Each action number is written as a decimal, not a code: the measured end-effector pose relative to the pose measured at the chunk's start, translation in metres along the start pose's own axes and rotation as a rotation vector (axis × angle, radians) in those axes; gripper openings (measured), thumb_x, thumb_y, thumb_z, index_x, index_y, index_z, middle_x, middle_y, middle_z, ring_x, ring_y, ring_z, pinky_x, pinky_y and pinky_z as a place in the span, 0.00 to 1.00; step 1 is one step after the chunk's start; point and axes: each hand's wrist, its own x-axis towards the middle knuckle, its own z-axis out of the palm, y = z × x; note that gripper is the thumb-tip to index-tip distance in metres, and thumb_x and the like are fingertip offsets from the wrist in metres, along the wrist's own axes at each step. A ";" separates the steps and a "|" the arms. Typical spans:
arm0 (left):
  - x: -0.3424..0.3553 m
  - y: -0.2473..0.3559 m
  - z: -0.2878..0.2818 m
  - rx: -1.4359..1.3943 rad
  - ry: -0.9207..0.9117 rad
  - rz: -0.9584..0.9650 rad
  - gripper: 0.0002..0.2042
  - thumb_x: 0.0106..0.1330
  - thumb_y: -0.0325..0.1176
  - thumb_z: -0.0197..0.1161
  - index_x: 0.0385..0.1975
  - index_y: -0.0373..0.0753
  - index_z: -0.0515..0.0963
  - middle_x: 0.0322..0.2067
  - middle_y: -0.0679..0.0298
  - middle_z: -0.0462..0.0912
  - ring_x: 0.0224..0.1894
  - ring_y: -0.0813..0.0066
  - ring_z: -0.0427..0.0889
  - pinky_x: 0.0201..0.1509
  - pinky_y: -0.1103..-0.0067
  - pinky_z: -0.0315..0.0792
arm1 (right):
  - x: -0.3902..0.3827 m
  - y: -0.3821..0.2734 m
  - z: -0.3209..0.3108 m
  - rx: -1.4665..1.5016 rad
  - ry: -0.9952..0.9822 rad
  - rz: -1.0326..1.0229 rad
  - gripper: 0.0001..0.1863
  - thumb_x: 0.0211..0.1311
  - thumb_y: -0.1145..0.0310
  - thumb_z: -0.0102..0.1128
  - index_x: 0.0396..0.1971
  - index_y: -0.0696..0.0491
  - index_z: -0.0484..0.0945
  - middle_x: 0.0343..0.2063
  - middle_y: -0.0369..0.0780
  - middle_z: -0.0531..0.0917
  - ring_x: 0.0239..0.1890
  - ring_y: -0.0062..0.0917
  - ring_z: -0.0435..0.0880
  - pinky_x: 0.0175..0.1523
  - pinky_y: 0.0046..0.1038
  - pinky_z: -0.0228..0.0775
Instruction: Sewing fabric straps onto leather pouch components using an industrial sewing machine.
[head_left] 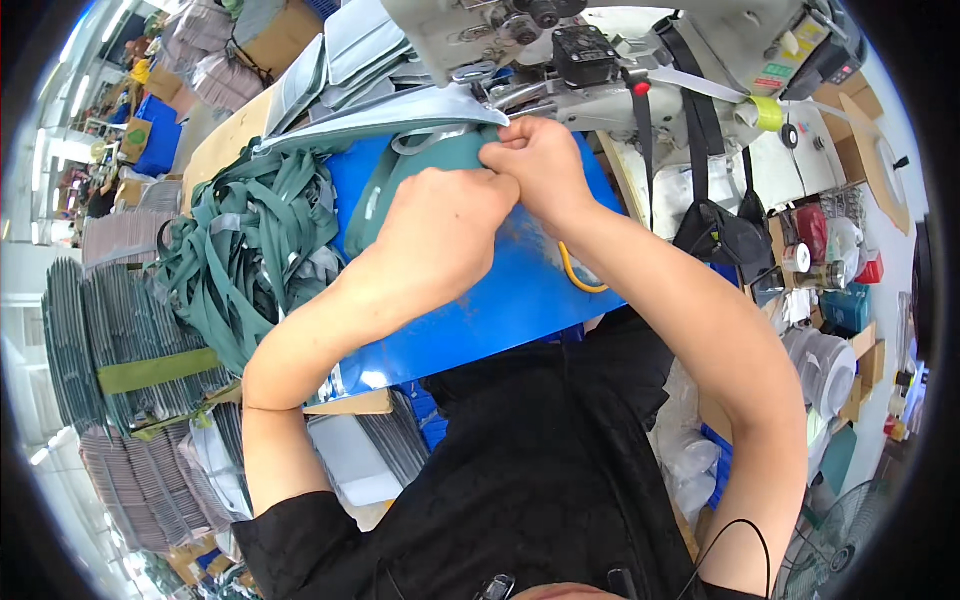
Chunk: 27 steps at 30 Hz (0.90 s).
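My right hand (545,165) is closed in a pinch at the right end of a green fabric strip (455,155), just below the sewing machine's working end (510,95). Against its fingers rests my left hand (445,230), a closed fist, knuckles up; its fingertips and whatever is in them are hidden. Beyond the hands a grey fabric panel with green edging (400,112) runs up to the machine. Under both hands lies a blue work surface (450,325). Yellow scissor-like handle loop (578,275) shows beside my right forearm, the remainder hidden.
A tangled heap of green strips (255,235) lies left of the blue surface. Grey panels (355,50) are piled behind it. Bundled stacks (140,350) stand at far left. Black straps with a pouch (720,235) hang from the machine at right. A fan (850,540) stands lower right.
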 end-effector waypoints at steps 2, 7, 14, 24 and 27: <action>-0.001 0.003 0.004 -0.026 0.002 -0.046 0.07 0.56 0.21 0.59 0.33 0.35 0.78 0.32 0.51 0.84 0.36 0.49 0.87 0.40 0.57 0.80 | 0.003 -0.001 -0.004 -0.016 -0.071 -0.026 0.15 0.48 0.68 0.74 0.35 0.60 0.86 0.28 0.42 0.88 0.31 0.26 0.89 0.38 0.29 0.80; -0.019 0.000 0.011 -0.401 0.352 -0.006 0.10 0.52 0.23 0.71 0.34 0.36 0.78 0.37 0.56 0.88 0.35 0.54 0.86 0.38 0.66 0.78 | -0.005 -0.007 -0.016 0.294 -0.250 0.163 0.10 0.61 0.75 0.70 0.41 0.61 0.83 0.29 0.35 0.84 0.26 0.15 0.80 0.27 0.20 0.71; -0.010 -0.083 -0.028 0.625 0.094 0.102 0.34 0.64 0.26 0.60 0.72 0.62 0.69 0.33 0.64 0.73 0.31 0.69 0.83 0.31 0.73 0.78 | -0.012 -0.007 -0.015 0.505 -0.262 0.238 0.13 0.62 0.77 0.66 0.46 0.62 0.85 0.29 0.35 0.86 0.22 0.14 0.78 0.24 0.18 0.69; 0.027 -0.085 -0.085 0.791 -0.227 0.441 0.30 0.63 0.29 0.60 0.68 0.53 0.75 0.35 0.63 0.76 0.28 0.67 0.85 0.32 0.73 0.79 | -0.014 0.004 -0.013 0.604 -0.249 0.221 0.16 0.64 0.74 0.68 0.51 0.62 0.84 0.29 0.34 0.84 0.24 0.13 0.78 0.25 0.17 0.67; 0.026 -0.074 -0.083 0.749 -0.208 0.409 0.26 0.63 0.31 0.61 0.64 0.50 0.79 0.34 0.61 0.77 0.28 0.66 0.86 0.31 0.72 0.79 | -0.010 0.008 -0.011 0.636 -0.246 0.218 0.17 0.64 0.74 0.69 0.52 0.64 0.84 0.29 0.34 0.84 0.22 0.13 0.78 0.25 0.18 0.69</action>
